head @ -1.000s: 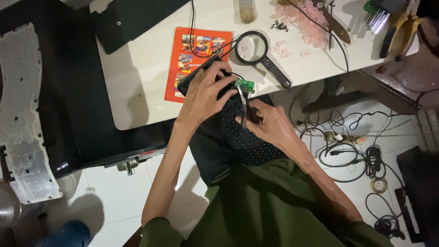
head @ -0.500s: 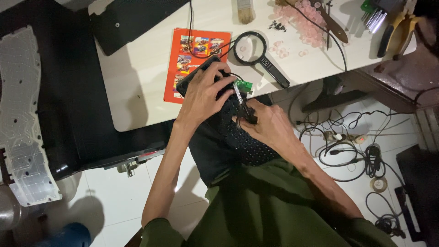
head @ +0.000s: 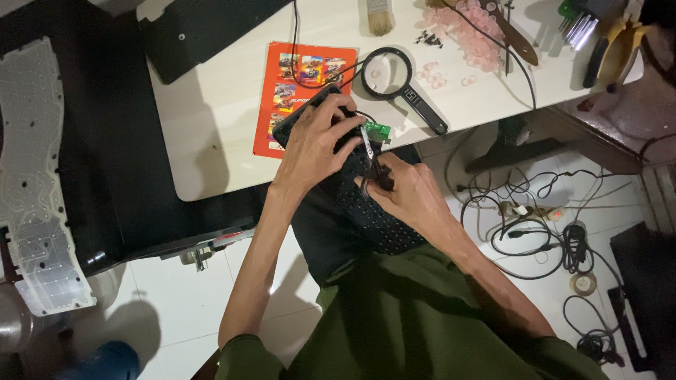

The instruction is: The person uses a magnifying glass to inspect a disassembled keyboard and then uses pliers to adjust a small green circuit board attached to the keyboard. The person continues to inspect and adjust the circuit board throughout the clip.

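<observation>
A cream worktop (head: 211,141) fills the upper centre of the frame above a white tiled floor (head: 176,295). Dark furniture (head: 105,141) stands at left. Tangled black cables (head: 549,225) sprawl across the tiles at right, beside a dark wooden piece (head: 612,119).

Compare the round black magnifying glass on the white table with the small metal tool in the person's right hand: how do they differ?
The round black magnifying glass lies flat on the white table, untouched; the small metal tool is gripped by the right hand and tilted. The magnifying glass is larger, with a ring and a thick handle; the tool is thin and shiny. The magnifying glass lies apart from the green circuit board; the tool's tip is right beside it. Both have a long, narrow part.
</observation>
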